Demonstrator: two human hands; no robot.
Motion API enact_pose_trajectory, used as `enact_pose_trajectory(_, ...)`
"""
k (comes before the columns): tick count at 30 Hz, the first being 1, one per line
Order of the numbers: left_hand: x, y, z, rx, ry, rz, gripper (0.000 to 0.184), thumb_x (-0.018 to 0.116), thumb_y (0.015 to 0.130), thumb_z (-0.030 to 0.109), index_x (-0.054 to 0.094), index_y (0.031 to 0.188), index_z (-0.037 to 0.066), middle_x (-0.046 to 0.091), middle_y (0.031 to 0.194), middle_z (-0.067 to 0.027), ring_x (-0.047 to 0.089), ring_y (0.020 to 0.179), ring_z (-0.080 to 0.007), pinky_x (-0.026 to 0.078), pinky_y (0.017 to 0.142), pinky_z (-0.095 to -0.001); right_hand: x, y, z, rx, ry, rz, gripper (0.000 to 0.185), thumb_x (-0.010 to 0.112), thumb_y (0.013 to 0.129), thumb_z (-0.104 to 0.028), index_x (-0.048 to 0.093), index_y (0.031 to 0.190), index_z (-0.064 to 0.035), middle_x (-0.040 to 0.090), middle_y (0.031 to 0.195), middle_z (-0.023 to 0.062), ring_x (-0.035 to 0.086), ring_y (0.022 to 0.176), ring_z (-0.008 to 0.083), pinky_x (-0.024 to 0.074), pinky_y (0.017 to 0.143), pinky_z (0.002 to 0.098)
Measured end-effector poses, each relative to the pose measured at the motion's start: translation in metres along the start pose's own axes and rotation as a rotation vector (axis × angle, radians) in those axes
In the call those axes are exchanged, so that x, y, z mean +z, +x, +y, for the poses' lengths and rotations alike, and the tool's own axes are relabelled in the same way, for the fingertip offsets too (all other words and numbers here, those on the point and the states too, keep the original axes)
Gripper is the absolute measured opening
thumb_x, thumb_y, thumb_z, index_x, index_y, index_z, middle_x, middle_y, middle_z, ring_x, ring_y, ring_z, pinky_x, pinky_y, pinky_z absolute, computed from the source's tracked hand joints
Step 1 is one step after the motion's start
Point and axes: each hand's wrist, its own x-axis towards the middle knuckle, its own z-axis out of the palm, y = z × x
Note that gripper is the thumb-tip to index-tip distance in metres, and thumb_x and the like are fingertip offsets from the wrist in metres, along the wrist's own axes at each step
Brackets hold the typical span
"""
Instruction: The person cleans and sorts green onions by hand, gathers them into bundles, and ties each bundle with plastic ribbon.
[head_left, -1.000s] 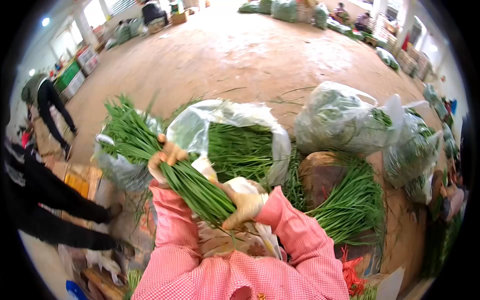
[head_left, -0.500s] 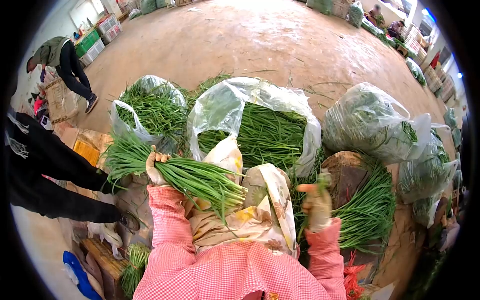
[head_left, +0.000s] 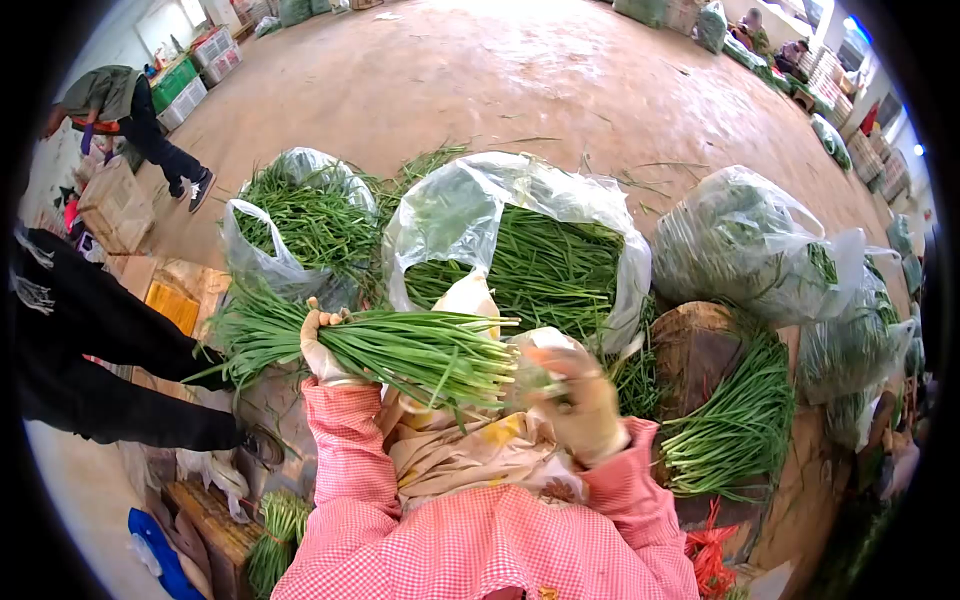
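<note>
My left hand (head_left: 322, 343) is closed around a bunch of long green stalks (head_left: 415, 350), leafy ends to the left and pale cut ends to the right. Just right of those ends is my right hand (head_left: 578, 405), smeared by motion, so its fingers cannot be made out. Beyond the bunch, an open clear plastic bag (head_left: 430, 218) holds loose green leaves (head_left: 550, 265). On my right a pile of similar stalks (head_left: 735, 425) lies against a brown block (head_left: 695, 355).
Another bag of greens (head_left: 310, 220) stands at left, full bags (head_left: 745, 245) at right. A person's dark-clothed legs (head_left: 120, 340) are close on my left; another person (head_left: 125, 110) bends over farther back. Red ties (head_left: 710, 550) lie at lower right.
Over the last half second my right hand has moved left, from beside the brown block to the pale ends of the bunch. Earlier it touched those ends. The bending person at left has shifted.
</note>
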Motion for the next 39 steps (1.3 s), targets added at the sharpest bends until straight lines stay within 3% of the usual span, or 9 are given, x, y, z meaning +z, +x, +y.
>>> enact_pose_trajectory(4,0.012,-0.013,-0.012,0.001,0.037,-0.143,0.03,0.055,0.087,0.012,0.054,0.116,0.013,0.055,0.066,0.0046,0.055,0.062,-0.0121,0.052,0.071,-0.0334,0.046,0.017,0.007,-0.191,-0.217,-0.281,0.036,0.061,0.074,-0.001,0.054,0.109,-0.006,0.062,0.102,0.0129,0.063,0.069,0.0222,0.0514,0.062,0.0294)
enact_pose_trajectory(7,0.023,-0.019,-0.009,0.034,0.111,-0.1,0.029,0.055,0.087,0.013,0.054,0.117,0.013,0.054,0.066,0.005,0.055,0.063,-0.0124,0.052,0.071,-0.0349,0.046,0.028,0.003,0.576,0.76,-0.067,0.012,0.059,0.087,-0.017,0.057,0.091,-0.0061,0.063,0.087,0.0045,0.054,0.054,0.0094,0.0444,0.047,0.0233)
enact_pose_trajectory(10,0.013,-0.014,0.0,0.014,0.13,-0.064,0.027,0.056,0.088,0.014,0.056,0.114,0.015,0.054,0.067,0.0046,0.056,0.064,-0.014,0.053,0.068,-0.0375,0.0,0.042,0.021,0.406,1.3,0.279,0.012,0.058,0.089,-0.021,0.059,0.087,-0.0087,0.057,0.071,0.0002,0.05,0.051,0.0077,0.0379,0.042,0.0177)
enact_pose_trajectory(13,0.006,-0.007,-0.001,0.022,0.138,0.014,0.023,0.055,0.088,0.014,0.057,0.11,0.016,0.055,0.068,0.0041,0.057,0.065,-0.0154,0.054,0.064,-0.0388,-0.032,0.034,0.006,0.6,0.615,0.22,0.01,0.06,0.088,-0.017,0.058,0.091,-0.0079,0.062,0.078,0.003,0.049,0.052,0.0064,0.0372,0.044,0.0172)
enact_pose_trajectory(17,0.003,-0.008,-0.002,-0.03,0.084,-0.037,0.022,0.055,0.088,0.014,0.057,0.11,0.015,0.055,0.066,0.0042,0.058,0.063,-0.016,0.055,0.064,-0.0408,0.015,0.028,0.004,0.001,-0.278,-0.242,0.03,0.068,0.073,-0.007,0.062,0.102,-0.0077,0.063,0.103,0.0083,0.06,0.095,0.0213,0.0498,0.076,0.03)
enact_pose_trajectory(27,-0.003,-0.02,0.004,0.041,0.007,-0.269,0.035,0.053,0.087,0.006,0.05,0.122,0.01,0.06,0.074,0.0005,0.058,0.07,-0.0137,0.047,0.089,-0.0339,0.008,0.015,0.018,0.651,0.383,0.043,0.04,0.06,0.085,-0.04,0.056,0.094,-0.0009,0.061,0.075,0.0142,0.061,0.07,0.0275,0.0475,0.064,0.0384)
enact_pose_trajectory(31,0.004,-0.027,0.001,0.026,-0.036,-0.323,0.039,0.052,0.086,0.006,0.046,0.125,0.008,0.059,0.08,-0.0016,0.057,0.081,-0.0158,0.044,0.092,-0.0336,0.025,0.025,-0.014,0.562,-0.41,-0.701,0.032,0.061,0.081,-0.037,0.065,0.093,-0.007,0.064,0.085,0.0168,0.063,0.076,0.031,0.0488,0.071,0.0395)
enact_pose_trajectory(33,0.016,-0.04,-0.001,0.056,-0.058,-0.424,0.041,0.053,0.086,0.007,0.044,0.126,0.008,0.06,0.086,-0.0026,0.058,0.085,-0.0169,0.042,0.094,-0.035,0.054,0.004,0.004,0.348,-0.375,-0.494,0.027,0.061,0.081,-0.032,0.065,0.093,-0.0087,0.064,0.086,0.0166,0.063,0.078,0.0315,0.0485,0.071,0.0407)
enact_pose_trajectory(39,0.019,-0.039,0.014,0.017,-0.081,-0.667,0.046,0.051,0.085,0.012,0.041,0.13,0.008,0.064,0.092,-0.0002,0.061,0.094,-0.0156,0.025,0.109,-0.0423,0.025,0.007,0.024,1.041,1.257,-0.262,0.012,0.052,0.088,-0.015,0.054,0.08,-0.0058,0.051,0.066,-0.0017,0.041,0.048,0.0051,0.0297,0.041,0.0187)
